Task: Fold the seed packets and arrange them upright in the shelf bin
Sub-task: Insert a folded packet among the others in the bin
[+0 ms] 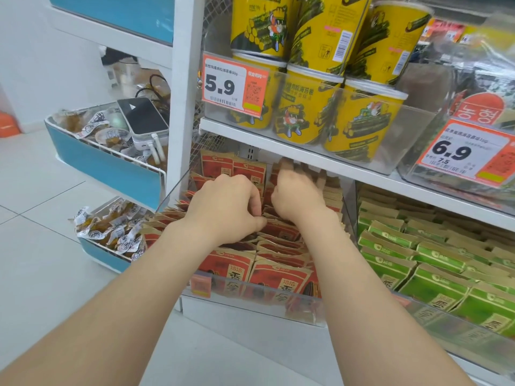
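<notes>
Six yellow tubs and two orange price tags above the left hand and right hand; red packets uncountable.

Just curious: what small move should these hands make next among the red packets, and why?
Probably tuck the pinched red-and-brown paper seed packet upright into its row: the left hand pinches its top, and the right hand, blurred, rests among packets behind.
</notes>
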A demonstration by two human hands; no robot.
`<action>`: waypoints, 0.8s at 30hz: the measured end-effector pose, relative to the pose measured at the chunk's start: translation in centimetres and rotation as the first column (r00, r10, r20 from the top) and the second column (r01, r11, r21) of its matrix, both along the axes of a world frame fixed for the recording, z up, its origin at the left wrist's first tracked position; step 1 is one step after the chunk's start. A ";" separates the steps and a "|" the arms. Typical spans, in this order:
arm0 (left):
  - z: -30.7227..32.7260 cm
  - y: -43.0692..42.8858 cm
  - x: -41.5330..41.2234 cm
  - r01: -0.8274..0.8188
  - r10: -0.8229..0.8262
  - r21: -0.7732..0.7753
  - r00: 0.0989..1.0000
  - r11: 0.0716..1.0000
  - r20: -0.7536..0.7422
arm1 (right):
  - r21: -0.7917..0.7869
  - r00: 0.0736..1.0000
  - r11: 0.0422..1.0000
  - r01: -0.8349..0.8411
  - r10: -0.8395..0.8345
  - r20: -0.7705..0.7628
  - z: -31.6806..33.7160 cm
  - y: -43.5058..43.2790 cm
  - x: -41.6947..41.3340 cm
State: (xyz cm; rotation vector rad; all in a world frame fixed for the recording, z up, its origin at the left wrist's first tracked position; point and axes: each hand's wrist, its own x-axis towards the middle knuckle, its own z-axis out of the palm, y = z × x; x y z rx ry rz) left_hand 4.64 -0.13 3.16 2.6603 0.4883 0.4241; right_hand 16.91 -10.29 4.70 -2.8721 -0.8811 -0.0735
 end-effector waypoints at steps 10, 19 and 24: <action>0.0 -0.7 -0.3 -0.041 0.040 0.028 0.999 0.999 0.018 | -0.021 0.998 1.000 -0.024 0.025 0.065 -0.1 -0.3 0.1; -0.2 -0.9 -0.4 -0.047 0.046 0.026 0.999 0.999 0.010 | -0.069 0.964 0.974 -0.217 0.225 0.140 -0.2 -1.6 -0.2; -0.2 -1.1 -0.5 -0.051 0.050 0.036 0.999 0.998 0.020 | -0.059 0.956 0.968 -0.245 0.251 0.153 -0.3 -2.0 0.1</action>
